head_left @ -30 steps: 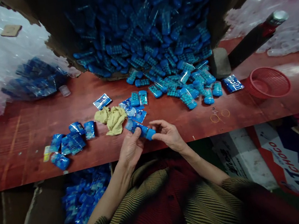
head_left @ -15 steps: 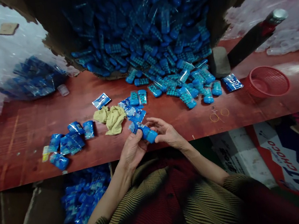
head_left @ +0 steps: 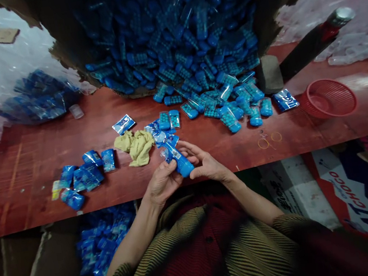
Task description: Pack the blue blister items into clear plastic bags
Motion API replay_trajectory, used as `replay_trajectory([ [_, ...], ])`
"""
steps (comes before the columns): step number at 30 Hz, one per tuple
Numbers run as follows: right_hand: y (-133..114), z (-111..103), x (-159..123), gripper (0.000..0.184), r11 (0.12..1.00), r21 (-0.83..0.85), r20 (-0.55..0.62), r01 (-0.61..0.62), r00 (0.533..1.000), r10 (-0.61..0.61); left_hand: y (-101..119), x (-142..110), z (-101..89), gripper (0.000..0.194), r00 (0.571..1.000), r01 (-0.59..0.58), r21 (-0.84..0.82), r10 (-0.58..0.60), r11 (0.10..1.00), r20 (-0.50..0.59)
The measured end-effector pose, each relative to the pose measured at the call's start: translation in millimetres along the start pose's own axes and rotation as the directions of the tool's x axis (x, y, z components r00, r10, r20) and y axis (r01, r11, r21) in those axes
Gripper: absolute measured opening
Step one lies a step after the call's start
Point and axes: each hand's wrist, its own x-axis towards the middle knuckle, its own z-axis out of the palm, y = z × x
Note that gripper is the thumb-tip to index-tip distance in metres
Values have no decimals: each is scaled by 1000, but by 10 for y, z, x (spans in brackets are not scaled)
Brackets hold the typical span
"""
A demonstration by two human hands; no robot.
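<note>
On the table (head_left: 212, 140), containers (head_left: 229, 118) lie before the far carton (head_left: 65, 49), which holds more; a basket (head_left: 314, 109) sits right of them, 2 bands (head_left: 270, 141) near and left of it, a cloth (head_left: 140, 149) left, packets (head_left: 86, 177) farther left

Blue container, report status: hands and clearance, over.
Left hand holding blue container; right hand at its near end, grip unclear. Blue wrappers close beyond far end, yellow cloth to the left.

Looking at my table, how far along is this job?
Probably done: the small pile of blue-printed wrapped packs left on the red tabletop. In hand: one blue-printed wrapped container, gripped by the left hand, the right hand close beside it. Apparently left: many clear, blue-capped containers without printed wrap, spilling from the torn cardboard box. Plenty seems left.
</note>
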Motion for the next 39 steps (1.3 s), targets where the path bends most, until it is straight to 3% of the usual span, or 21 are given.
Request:
replay_trajectory([
  [11,38,-13,-65,80,996,66,19,-68,998,66,-138,-53,53,20,1000,6,29,-6,1000,4],
  [22,30,97,-83,59,990,-119,-167,74,981,-93,-339,-61,229,27,982,-166,17,167,986,-85],
  [30,154,209,-94,47,989,-147,-384,-19,923,-40,-380,11,225,24,969,-190,13,190,982,-160],
  [33,144,180,-71,46,999,15,-337,-36,941,39,-357,31,192,24,977,-164,0,162,987,-139],
  [36,106,117,-53,52,965,249,-203,-87,969,140,-302,32,172,19,993,-87,-25,84,996,-87],
  [39,70,75,-43,55,934,337,-93,-122,982,162,-246,21,159,14,996,-57,-29,55,998,-77],
])
